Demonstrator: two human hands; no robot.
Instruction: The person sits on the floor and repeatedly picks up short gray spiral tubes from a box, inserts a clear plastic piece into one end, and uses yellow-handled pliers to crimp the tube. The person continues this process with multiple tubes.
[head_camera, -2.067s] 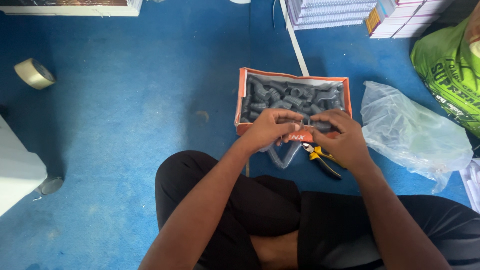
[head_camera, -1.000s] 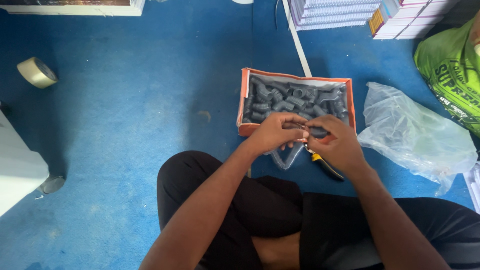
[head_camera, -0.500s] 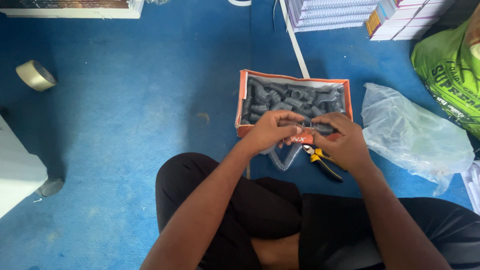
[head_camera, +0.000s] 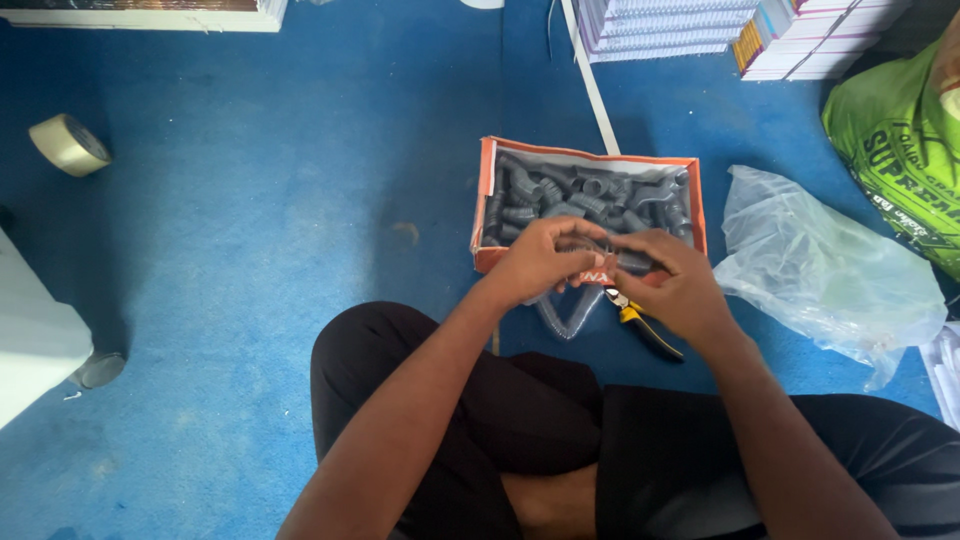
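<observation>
The person sits cross-legged on a blue carpet (head_camera: 250, 250). Both hands meet just in front of an orange cardboard box (head_camera: 483, 210) filled with grey pipe fittings (head_camera: 560, 195). The left hand (head_camera: 540, 262) has its fingers curled around a small grey fitting (head_camera: 632, 262), and the right hand (head_camera: 675, 285) pinches the same piece from the other side; the piece is largely hidden between the fingers, at the near edge of the box. A length of grey corrugated hose (head_camera: 565, 315) lies on the carpet beneath the hands. Pliers with yellow and black handles (head_camera: 645, 325) rest on the carpet just below the right hand. A crumpled clear plastic bag (head_camera: 825, 275) lies right of the box. A roll of tape (head_camera: 68, 145) sits well apart at far left. Stacked books (head_camera: 670, 18) stand beyond the box.
</observation>
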